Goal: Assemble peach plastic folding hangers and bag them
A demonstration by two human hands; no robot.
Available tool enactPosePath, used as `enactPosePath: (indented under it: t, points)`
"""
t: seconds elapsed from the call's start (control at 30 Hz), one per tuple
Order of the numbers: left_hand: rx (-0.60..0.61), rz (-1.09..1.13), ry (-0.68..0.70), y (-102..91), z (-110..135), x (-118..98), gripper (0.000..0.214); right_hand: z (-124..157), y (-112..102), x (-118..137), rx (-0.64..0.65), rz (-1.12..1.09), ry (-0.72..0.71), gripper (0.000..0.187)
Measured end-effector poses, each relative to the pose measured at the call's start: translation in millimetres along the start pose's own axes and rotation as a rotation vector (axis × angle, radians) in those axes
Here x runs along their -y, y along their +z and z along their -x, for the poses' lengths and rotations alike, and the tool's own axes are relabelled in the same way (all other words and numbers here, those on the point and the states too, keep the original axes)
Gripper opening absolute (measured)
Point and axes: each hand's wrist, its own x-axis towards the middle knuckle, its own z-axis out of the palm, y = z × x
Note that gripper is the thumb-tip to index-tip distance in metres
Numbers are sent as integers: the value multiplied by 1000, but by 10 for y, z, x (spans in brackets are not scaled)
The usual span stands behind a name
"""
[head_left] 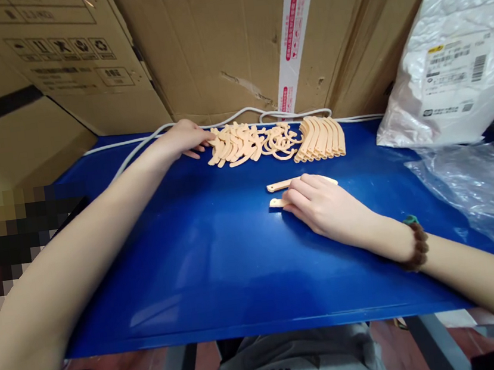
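Note:
My left hand [185, 138] is at the left end of a pile of flat, beige curved pieces [237, 144], its fingers apart and the fingertips touching the nearest ones. My right hand [314, 200] rests low over the blue table, its fingers closed around a beige strip [276, 203] whose holed end sticks out to the left. Just behind it lies a second long beige strip [280, 185], partly covered by the fingers. Thin hook-shaped beige pieces [282, 141] are heaped right of the pile. Beside them, several wider curved beige pieces [322, 137] stand in a neat row.
The blue table [204, 274] ends at the back against cardboard boxes [221, 50]. A white cable [238, 114] runs along that back edge. On the right are a white plastic package [452, 63] with a label and a clear plastic bag [486, 191].

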Motion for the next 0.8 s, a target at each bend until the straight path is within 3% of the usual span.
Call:
enactPosePath:
  t: [0.13, 0.27, 0.4, 0.53, 0.63, 0.8]
  points:
    - [-8, 142, -233, -8, 37, -59, 17, -18, -40, 27, -53, 140, -26, 30]
    - [-26, 230, -311, -26, 109, -146, 10, -19, -110, 77, -117, 270, -87, 27]
    - [-54, 280, -324, -43, 174, -177, 7, -2, -148, 124, -97, 331, -95, 25]
    - [-172, 304, -309, -87, 283, -258, 8, 17, -156, 138, -68, 371, -93, 23]
    - [-235, 344, -252, -114, 432, -428, 13, 23, -155, 135, -47, 349, -89, 23]
    - [-191, 415, -142, 3, 793, -803, 25, 29, -144, 134, -21, 313, -93, 24]
